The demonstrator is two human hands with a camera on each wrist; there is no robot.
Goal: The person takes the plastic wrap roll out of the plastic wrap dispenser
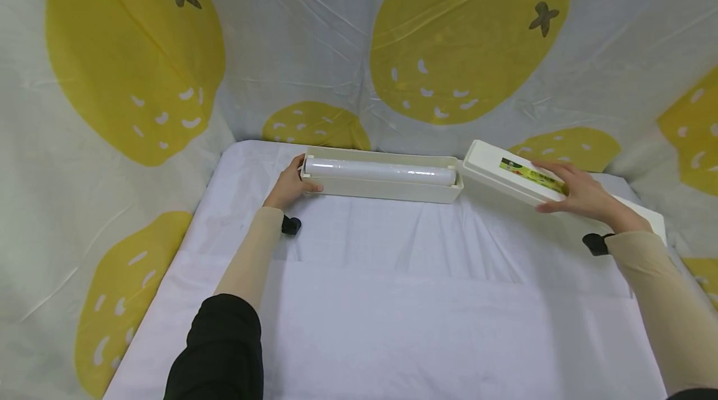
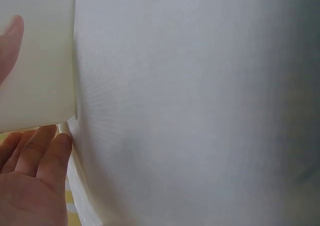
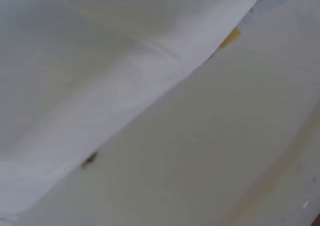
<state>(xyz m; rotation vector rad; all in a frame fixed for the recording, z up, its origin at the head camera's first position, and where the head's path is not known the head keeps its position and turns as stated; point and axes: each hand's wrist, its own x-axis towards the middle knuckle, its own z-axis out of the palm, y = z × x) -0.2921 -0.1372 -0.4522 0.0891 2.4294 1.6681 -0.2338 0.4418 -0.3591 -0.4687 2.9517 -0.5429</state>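
Note:
A long cream box [image 1: 387, 189] stands at the table's far edge, its top uncovered. Inside it lies a roll of plastic wrap [image 1: 381, 171]. My left hand [image 1: 288, 185] grips the box's left end, thumb on the front wall and fingers round the end. In the left wrist view, the thumb lies against the pale box wall [image 2: 45, 76] and the fingers [image 2: 40, 156] bend at its end. My right hand [image 1: 583, 194] holds the cream lid [image 1: 488, 160] by its long sides. The lid slants beside the box's right end and bears a yellow-green label [image 1: 530, 174].
A white cloth [image 1: 404, 325] with creases covers the table. Behind and on both sides hangs a pale sheet [image 1: 297, 32] printed with large yellow fruit [image 1: 471, 38]. The right wrist view is blurred, with a broad pale surface [image 3: 190, 151] across it.

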